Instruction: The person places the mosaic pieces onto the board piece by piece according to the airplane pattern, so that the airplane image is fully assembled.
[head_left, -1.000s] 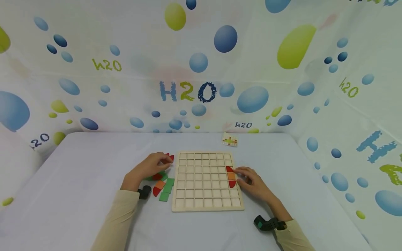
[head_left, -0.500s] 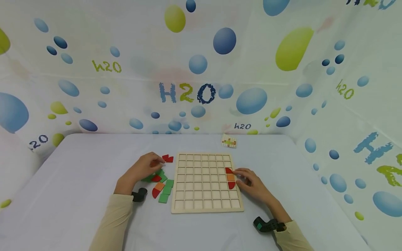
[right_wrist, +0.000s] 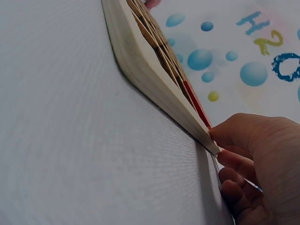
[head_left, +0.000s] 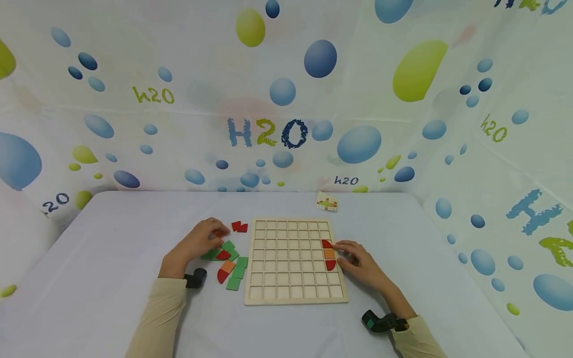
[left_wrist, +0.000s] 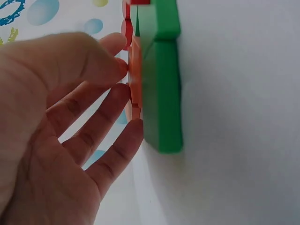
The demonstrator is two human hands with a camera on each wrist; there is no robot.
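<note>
A pale wooden grid board (head_left: 295, 301) lies on the table. Along its right side sit a red rounded piece (head_left: 327, 244), an orange square tile (head_left: 329, 254) and another red rounded piece (head_left: 331, 265). My right hand (head_left: 364, 262) rests at that edge, thumb and fingertips touching the frame, fingers loosely bent. Left of the board, my left hand (head_left: 201, 241) hovers over a loose pile with a green tile (head_left: 228, 246) and a red piece (head_left: 223, 255). In the left wrist view its fingers are spread beside a green tile (left_wrist: 161, 93), apparently holding nothing.
Two red pieces (head_left: 239, 226) lie beyond the left hand. Nearer are an orange tile (head_left: 228, 266), a red rounded piece (head_left: 222, 276) and several green tiles (head_left: 238, 272). A small pattern card (head_left: 327, 202) lies behind the board. A printed curtain (head_left: 201, 64) hangs behind the table.
My left hand has drawn back leftward from the two far red pieces, which now show fully. The right hand has stayed at the board's edge.
</note>
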